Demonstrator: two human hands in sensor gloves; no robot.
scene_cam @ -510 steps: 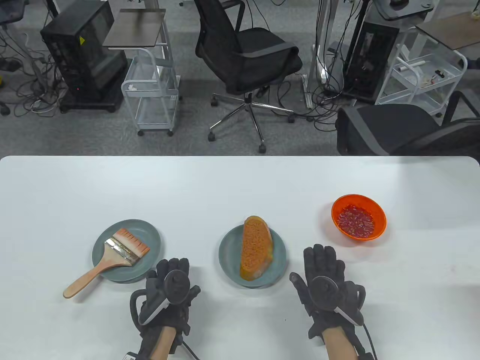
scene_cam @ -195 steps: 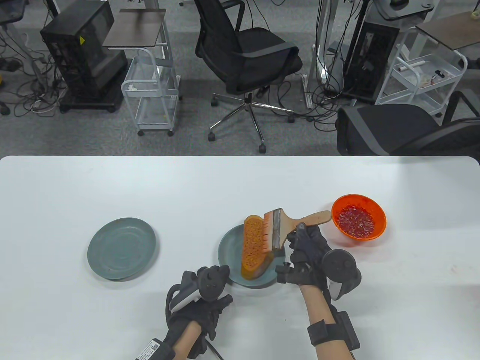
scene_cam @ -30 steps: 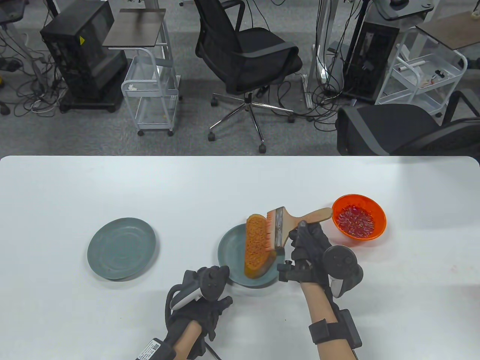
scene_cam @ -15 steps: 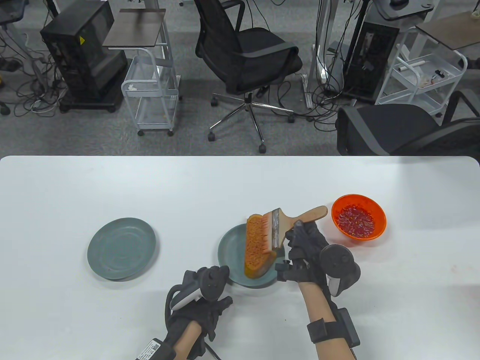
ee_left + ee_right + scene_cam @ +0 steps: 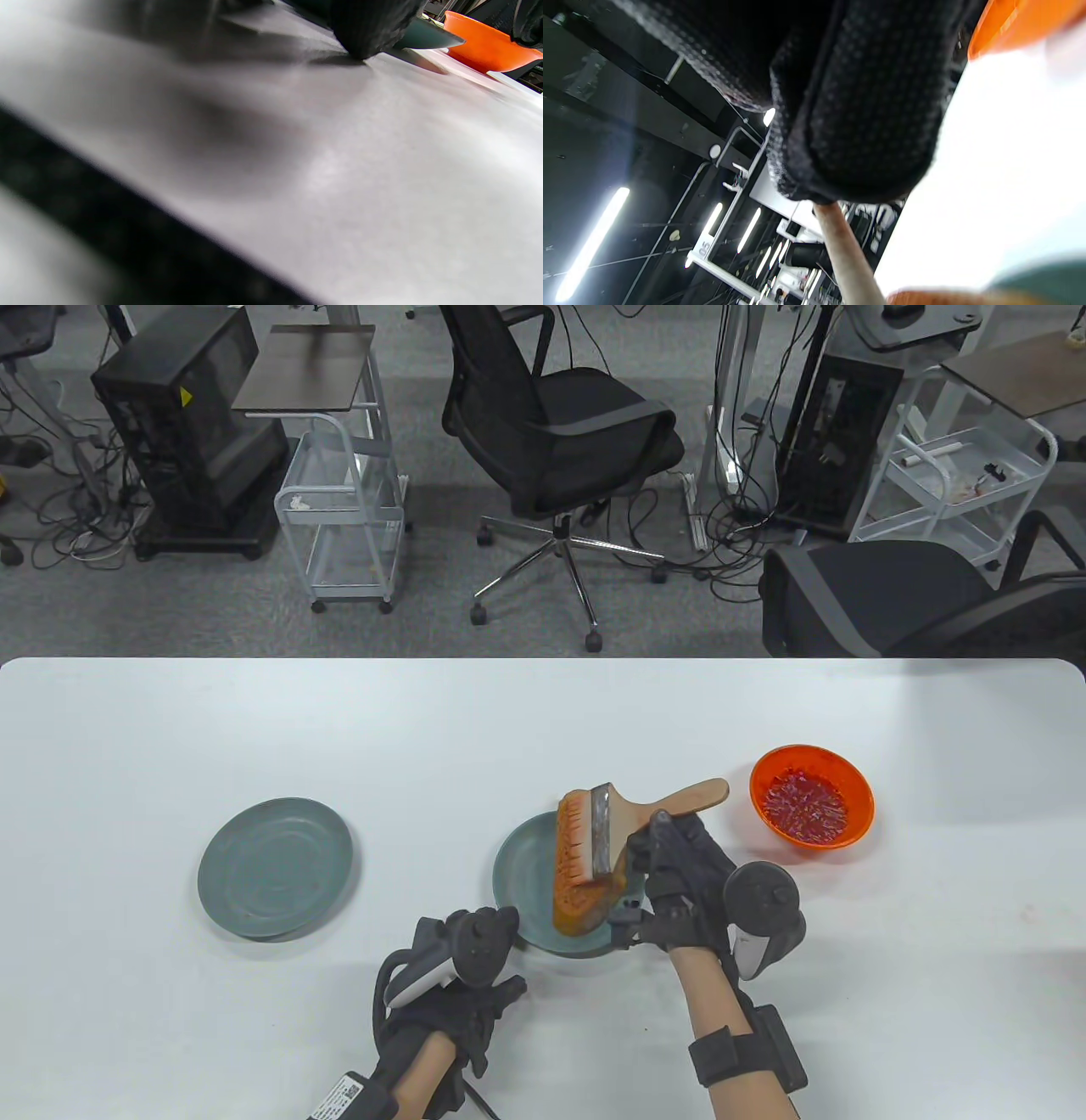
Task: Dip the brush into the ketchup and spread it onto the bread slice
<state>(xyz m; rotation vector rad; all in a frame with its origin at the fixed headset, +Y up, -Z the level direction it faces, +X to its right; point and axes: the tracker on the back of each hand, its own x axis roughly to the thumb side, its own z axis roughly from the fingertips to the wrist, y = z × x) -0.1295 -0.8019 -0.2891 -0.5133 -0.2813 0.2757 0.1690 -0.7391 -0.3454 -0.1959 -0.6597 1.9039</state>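
In the table view an orange-brown bread slice [image 5: 575, 909] stands on edge on a grey-green plate [image 5: 519, 882] at the middle. My right hand [image 5: 670, 865] grips the wooden handle of a wide brush [image 5: 612, 831]. Its bristles [image 5: 573, 838] lie across the top of the slice. The orange ketchup bowl [image 5: 811, 804] sits to the right; it also shows in the left wrist view [image 5: 488, 44]. My left hand [image 5: 462, 976] rests on the table at the plate's near-left rim; its fingers [image 5: 373, 25] touch the table beside the plate. The handle [image 5: 846, 250] shows in the right wrist view.
A second grey-green plate [image 5: 275, 867] sits bare at the left of the white table [image 5: 424, 729]. Office chairs [image 5: 560, 432], carts and computer towers stand on the floor beyond the far edge.
My right hand has drawn the brush leftward across the bread, so the bristles now cover more of the slice. The left hand has not moved.
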